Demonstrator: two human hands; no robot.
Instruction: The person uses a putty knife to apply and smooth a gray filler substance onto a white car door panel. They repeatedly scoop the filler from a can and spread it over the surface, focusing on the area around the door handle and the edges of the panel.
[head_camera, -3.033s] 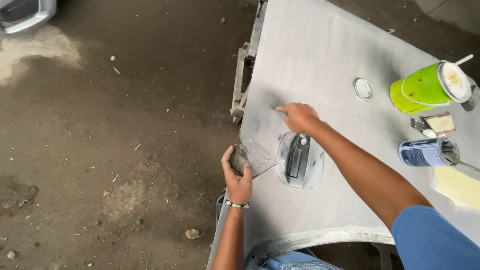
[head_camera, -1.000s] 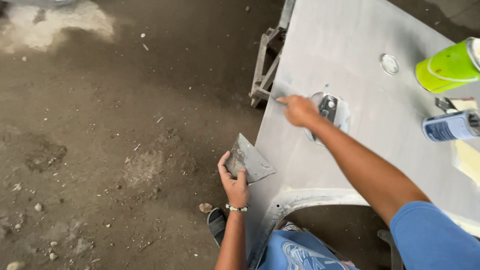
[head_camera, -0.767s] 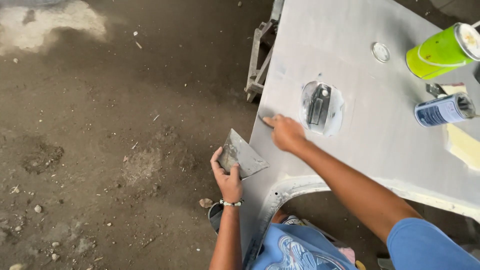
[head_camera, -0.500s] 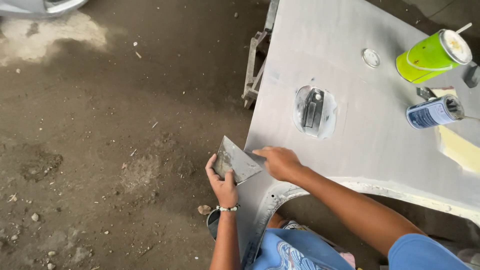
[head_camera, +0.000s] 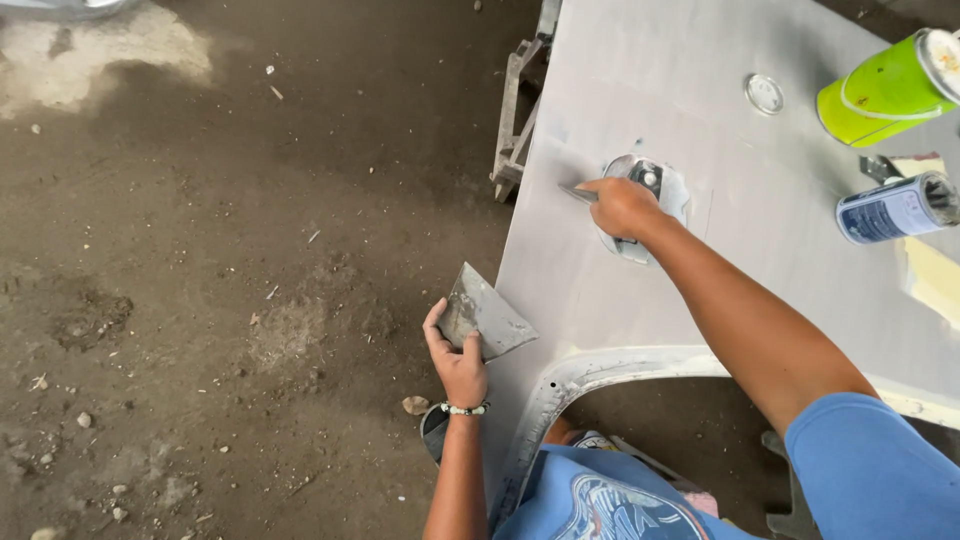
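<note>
Your right hand (head_camera: 622, 206) was closed around a small spreader (head_camera: 578, 192), and its thin blade lay flat against the grey panel (head_camera: 700, 290), pointing toward the panel's left edge. Just behind the hand, a round patch of filler (head_camera: 672, 190) with a dark metal piece in it sat on the panel. Your left hand (head_camera: 458, 360) was closed on a flat metal board (head_camera: 483, 315), smeared grey, which you held tilted just beside the panel's left edge, above the dirt floor (head_camera: 220, 280). A beaded bracelet (head_camera: 463, 409) was on that wrist. Farther right on the panel, a small round lid (head_camera: 764, 93) lay alone. A green can (head_camera: 880, 90) lay on its side near the far right, and a blue-white can (head_camera: 895, 208) lay below it, beside a yellow sheet (head_camera: 935, 280). A metal stand (head_camera: 515, 110) showed at the panel's upper left edge.
</note>
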